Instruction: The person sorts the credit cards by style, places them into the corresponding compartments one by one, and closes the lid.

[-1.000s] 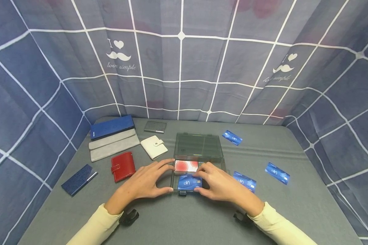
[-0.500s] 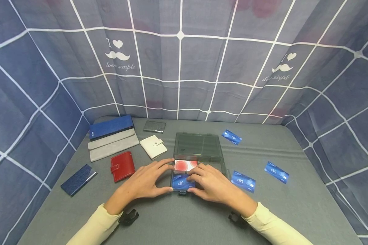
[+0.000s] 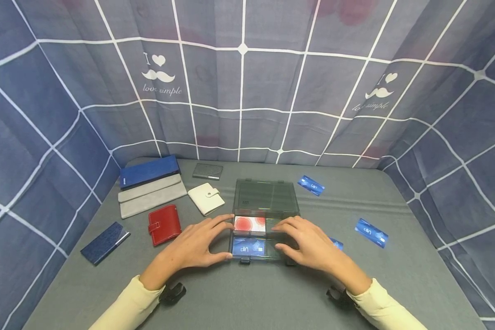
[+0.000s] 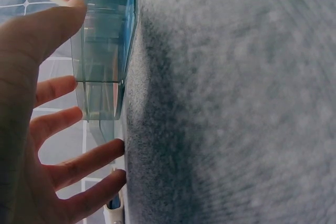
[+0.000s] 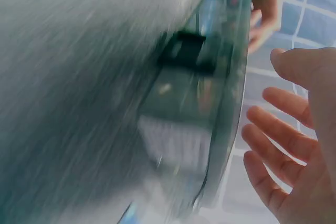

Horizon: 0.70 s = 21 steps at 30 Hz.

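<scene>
A clear dark-green plastic box (image 3: 267, 196) stands with its lid swung back. In its front left compartment lies a blue VIP card (image 3: 248, 247); a red-and-white patterned stack (image 3: 249, 224) fills the compartment behind. My left hand (image 3: 198, 243) rests thumb and fingertips against the box's left side, fingers spread and fairly straight, as the left wrist view confirms. Over the box's right-hand compartments hovers my right hand (image 3: 309, 240), holding nothing, its fingers apart and slightly bent in the right wrist view. It hides part of another blue card (image 3: 337, 244).
Blue VIP cards lie to the right, one farther back (image 3: 311, 185) and one at far right (image 3: 371, 233). On the left are a red wallet (image 3: 165, 224), cream wallet (image 3: 206, 198), grey pouch (image 3: 152, 196), blue wallet (image 3: 150, 170), navy case (image 3: 105, 243) and dark card case (image 3: 208, 171).
The right hand slid the blue card leftward within the front of the box, then let go and moved right, over the right compartments. My left hand stayed at the box's left side.
</scene>
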Motion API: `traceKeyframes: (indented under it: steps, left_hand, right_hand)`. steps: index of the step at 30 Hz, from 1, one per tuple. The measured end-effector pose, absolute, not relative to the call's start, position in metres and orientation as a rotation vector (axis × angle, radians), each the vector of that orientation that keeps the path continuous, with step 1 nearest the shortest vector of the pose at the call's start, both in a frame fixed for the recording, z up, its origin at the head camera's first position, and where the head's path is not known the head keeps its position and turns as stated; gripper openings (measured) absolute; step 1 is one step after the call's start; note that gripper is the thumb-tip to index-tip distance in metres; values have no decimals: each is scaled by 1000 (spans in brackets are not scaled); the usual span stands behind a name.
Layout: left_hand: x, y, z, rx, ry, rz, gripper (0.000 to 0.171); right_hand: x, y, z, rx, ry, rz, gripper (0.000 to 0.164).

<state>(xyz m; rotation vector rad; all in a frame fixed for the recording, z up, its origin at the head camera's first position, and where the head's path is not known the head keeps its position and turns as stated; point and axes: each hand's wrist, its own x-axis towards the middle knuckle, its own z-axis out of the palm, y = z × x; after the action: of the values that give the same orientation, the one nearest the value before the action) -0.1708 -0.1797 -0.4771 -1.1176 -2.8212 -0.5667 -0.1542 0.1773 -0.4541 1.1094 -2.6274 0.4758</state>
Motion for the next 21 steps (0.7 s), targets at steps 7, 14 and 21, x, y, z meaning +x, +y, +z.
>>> traceKeyframes:
  steps: [7, 14, 21]
  left_hand:
    - [-171, -180, -478, -1126, -2819, -569, 72]
    - [-171, -181, -479, -1122, -2834, -575, 71]
    - [-171, -182, -478, -1125, -2834, -573, 70]
  right_hand:
    - [-149, 224, -460, 914, -2693, 533, 52]
    - [-140, 259, -469, 790, -2752, 469, 59]
    - [-133, 282, -477, 716, -2819, 396, 60]
